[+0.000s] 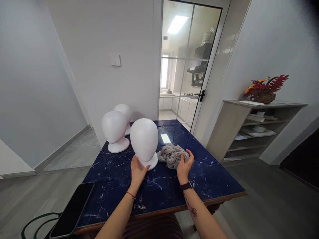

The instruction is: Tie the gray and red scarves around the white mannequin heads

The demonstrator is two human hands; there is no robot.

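Evidently the grey scarf (171, 154), closed in the right hand (184, 166), is soft and light, while the left hand (137, 170) lies open against the light, tippable foam head (145, 141).

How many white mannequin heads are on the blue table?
3. The nearest mannequin head stands by the left hand, beside the grey scarf; a second head stands farther left; a third head, partly hidden, is behind it.
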